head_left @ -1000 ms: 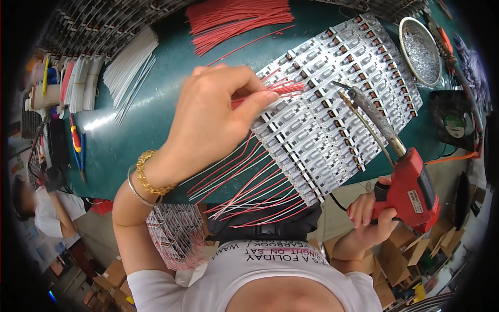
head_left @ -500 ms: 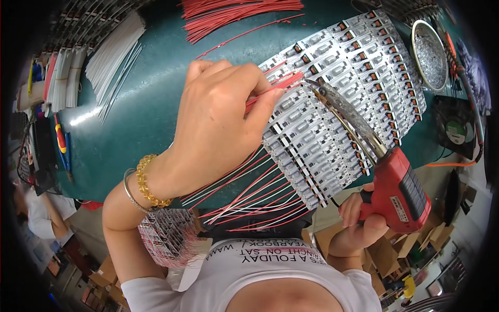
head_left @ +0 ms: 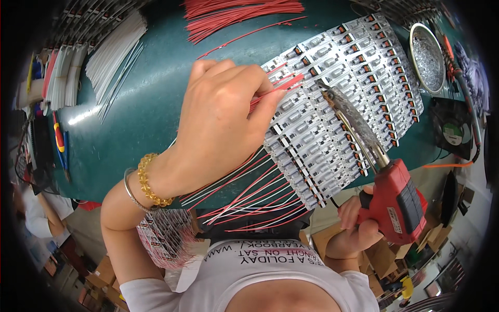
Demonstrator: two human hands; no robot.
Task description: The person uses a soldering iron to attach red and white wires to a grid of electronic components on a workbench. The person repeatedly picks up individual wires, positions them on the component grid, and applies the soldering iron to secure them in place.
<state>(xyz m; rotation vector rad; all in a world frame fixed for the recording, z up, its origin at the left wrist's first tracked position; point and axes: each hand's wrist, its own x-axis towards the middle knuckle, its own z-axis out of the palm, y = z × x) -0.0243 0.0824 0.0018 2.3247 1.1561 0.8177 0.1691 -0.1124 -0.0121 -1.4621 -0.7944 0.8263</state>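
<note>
Several red wires (head_left: pixel 291 82) are pinched between thumb and fingers of my left hand (head_left: pixel 221 117), their ends sticking out over a panel of small circuit boards (head_left: pixel 340 67). My right hand (head_left: pixel 358 223) is closed round the handle of a red and black soldering gun (head_left: pixel 397 205). Its metal tip (head_left: pixel 327 93) hovers over the boards, a short gap right of the wire ends. Red and white wires (head_left: pixel 260 195) fan out from the panel's near left side toward me. My left palm hides the rest of the held wires.
A pile of red wires (head_left: pixel 239 18) lies at the far side, one loose red wire (head_left: pixel 249 35) before it. White wires (head_left: pixel 112 57) and a screwdriver (head_left: pixel 60 138) lie left. A metal bowl (head_left: pixel 427 57) and a small fan (head_left: pixel 452 130) stand right on the green table (head_left: pixel 140 140).
The soldering gun has drawn back slightly to the right and toward me, its tip moving away from the red wire ends. My left hand keeps almost the same place with its wires.
</note>
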